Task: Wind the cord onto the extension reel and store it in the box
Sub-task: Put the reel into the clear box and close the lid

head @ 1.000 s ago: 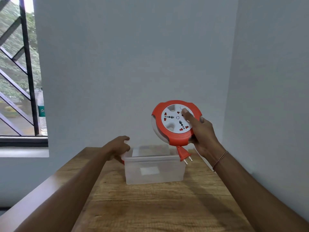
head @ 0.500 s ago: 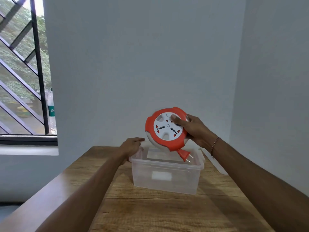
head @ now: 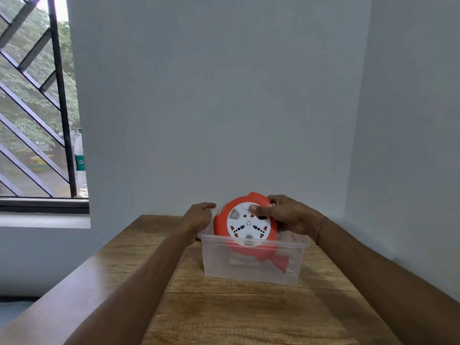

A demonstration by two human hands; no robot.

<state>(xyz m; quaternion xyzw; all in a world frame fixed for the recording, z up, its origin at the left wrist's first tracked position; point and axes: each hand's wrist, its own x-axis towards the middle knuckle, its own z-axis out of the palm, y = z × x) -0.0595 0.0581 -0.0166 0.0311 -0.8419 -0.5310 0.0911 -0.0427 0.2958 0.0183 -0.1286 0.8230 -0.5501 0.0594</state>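
Low in the middle of the frame, a clear plastic box (head: 251,267) stood on a wooden table (head: 224,314), close to the pale wall at the table's far end. The orange extension reel (head: 245,226), with its white socket face turned toward the camera, sat tilted in the box: its lower half was behind the near transparent wall, its upper half rose above the rim. The orange plug (head: 282,263) showed through the wall at the lower right of the box, below the reel; the cord itself could not be made out.

The right hand (head: 286,217) came in from the right of the frame and grasped the reel at its upper right edge, the thumb lying across the white face near the top and the fingers curled over the orange rim behind. The reel lay directly left of this hand's palm and touched it. A thin bracelet (head: 319,226) circled the right wrist.

The left hand (head: 199,217) reached in from the lower left and held the box at its far left corner, fingers curled over the rim, just left of the reel without touching it.

At the upper left of the frame a window with a dark diagonal grille (head: 32,103) showed trees outside, and a plastic bottle (head: 81,168) stood on its sill.
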